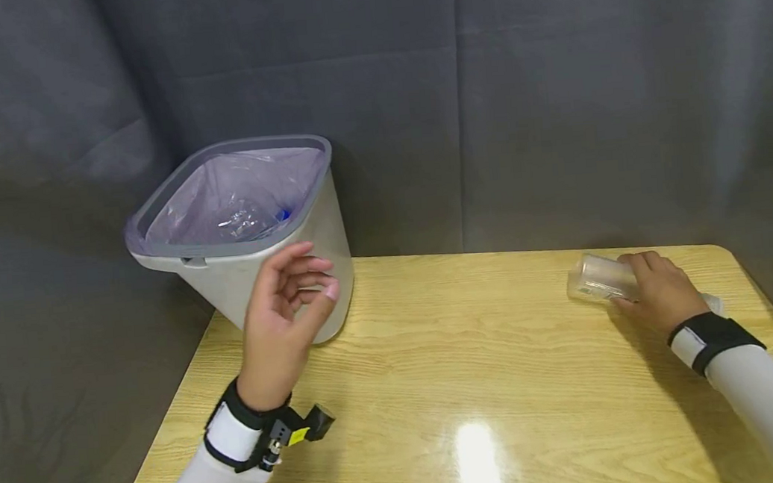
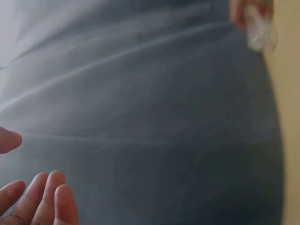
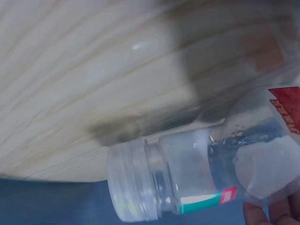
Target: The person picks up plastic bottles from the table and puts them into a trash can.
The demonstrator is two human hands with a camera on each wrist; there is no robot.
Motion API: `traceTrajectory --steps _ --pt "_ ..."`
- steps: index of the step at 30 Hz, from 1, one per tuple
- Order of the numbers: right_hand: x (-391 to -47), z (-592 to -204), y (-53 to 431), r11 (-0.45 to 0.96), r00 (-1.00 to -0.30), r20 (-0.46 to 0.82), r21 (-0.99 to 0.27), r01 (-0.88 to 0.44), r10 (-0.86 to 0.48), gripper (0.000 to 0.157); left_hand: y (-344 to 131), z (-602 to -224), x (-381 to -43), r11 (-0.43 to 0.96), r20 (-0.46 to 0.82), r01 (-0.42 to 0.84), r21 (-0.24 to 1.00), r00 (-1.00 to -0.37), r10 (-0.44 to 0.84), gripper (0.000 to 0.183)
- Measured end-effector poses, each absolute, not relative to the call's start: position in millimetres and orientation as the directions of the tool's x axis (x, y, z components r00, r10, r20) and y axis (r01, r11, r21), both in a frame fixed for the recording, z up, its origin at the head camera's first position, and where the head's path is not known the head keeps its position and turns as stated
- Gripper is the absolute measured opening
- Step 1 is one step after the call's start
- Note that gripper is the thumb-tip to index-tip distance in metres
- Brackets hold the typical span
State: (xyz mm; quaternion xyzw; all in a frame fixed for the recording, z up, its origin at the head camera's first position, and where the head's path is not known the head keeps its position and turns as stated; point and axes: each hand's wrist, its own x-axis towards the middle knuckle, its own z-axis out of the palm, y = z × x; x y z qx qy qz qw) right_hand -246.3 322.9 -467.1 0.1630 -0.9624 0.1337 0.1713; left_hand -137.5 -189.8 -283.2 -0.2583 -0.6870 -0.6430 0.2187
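Observation:
My right hand point(image 1: 662, 289) grips a clear plastic bottle point(image 1: 604, 277) around its middle, at the far right of the table in the head view. The bottle lies sideways, close over the wood. Up close in the right wrist view, it shows a clear cap point(image 3: 133, 180), a teal strip and red patches on its label; fingers point(image 3: 276, 211) curl against its lower side. My left hand point(image 1: 286, 308) is held up in front of the waste bin point(image 1: 335, 237), its fingers loosely bent and holding nothing. In the left wrist view its fingertips point(image 2: 65, 206) are spread from the thumb.
Inside the bin, a pale purple liner point(image 1: 188, 195) holds a clear plastic bottle with a blue cap point(image 1: 283, 214). The bin stands at the back left of the wooden table point(image 1: 462, 356). A dark grey curtain point(image 1: 391, 121) hangs behind and along both sides.

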Motion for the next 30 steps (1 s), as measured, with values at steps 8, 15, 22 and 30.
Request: traceTrajectory --steps 8,15,22,30 --pt "-221.7 -447.6 254.2 0.816 -0.757 0.499 -0.155 -0.556 -0.422 0.076 -142.2 -327.8 -138.0 0.201 0.372 0.424 0.883 -0.894 0.251 0.056" --pt "-194.8 -430.6 186.8 0.691 -0.646 0.543 -0.155 -0.706 -0.537 0.075 -119.5 -351.2 -138.5 0.263 0.188 0.284 0.922 -0.922 0.337 0.061" --pt "-170.8 -422.8 147.9 0.617 -0.617 0.516 -0.199 -0.761 -0.595 0.076 -108.0 -369.8 -135.4 0.271 0.113 0.21 0.939 -0.935 0.336 0.063" --pt "-159.9 -423.3 129.9 0.561 -0.557 0.545 -0.18 -0.808 -0.627 0.079 -105.0 -382.0 -127.1 0.21 0.078 0.158 0.965 -0.935 0.346 0.06"
